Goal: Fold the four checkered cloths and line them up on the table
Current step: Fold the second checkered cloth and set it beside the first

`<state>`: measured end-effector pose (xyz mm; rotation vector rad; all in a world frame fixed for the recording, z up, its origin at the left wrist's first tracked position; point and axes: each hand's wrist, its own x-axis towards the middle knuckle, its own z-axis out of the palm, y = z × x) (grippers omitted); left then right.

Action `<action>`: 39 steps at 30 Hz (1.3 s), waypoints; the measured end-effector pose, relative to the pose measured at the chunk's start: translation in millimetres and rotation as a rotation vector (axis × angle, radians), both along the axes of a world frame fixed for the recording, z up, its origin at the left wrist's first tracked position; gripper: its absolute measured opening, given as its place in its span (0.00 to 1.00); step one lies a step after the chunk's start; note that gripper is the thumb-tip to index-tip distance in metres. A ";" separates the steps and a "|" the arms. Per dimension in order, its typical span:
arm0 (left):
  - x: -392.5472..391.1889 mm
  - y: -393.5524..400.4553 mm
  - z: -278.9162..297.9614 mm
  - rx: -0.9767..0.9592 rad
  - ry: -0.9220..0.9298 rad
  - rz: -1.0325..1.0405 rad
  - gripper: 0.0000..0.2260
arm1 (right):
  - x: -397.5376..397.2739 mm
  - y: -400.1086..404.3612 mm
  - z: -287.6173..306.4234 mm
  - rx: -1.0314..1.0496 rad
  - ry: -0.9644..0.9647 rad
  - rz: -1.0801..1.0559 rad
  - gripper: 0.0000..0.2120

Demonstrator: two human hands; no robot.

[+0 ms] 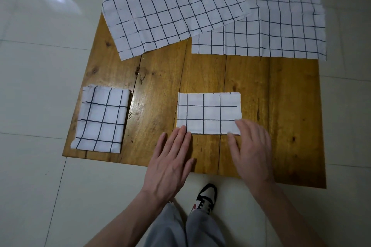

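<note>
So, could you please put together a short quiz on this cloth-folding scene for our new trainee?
1. How many checkered cloths are already folded?
2. True or false: the left hand grips the middle folded cloth.
3. Which unfolded cloth lies on top: A, the far-left one, or B, the far-right one?

Key:
1. Two: the middle one and the left folded cloth near the table edge.
2. False; its straight fingers only touch the near corner, as the right hand does.
3. A.
</note>
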<state>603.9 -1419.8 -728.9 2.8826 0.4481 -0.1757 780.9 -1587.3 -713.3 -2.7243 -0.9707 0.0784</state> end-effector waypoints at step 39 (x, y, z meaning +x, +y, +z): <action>115.6 67.5 45.9 -0.333 0.111 0.539 0.19 | -6.4 99.5 26.6 0.657 0.787 -0.589 0.35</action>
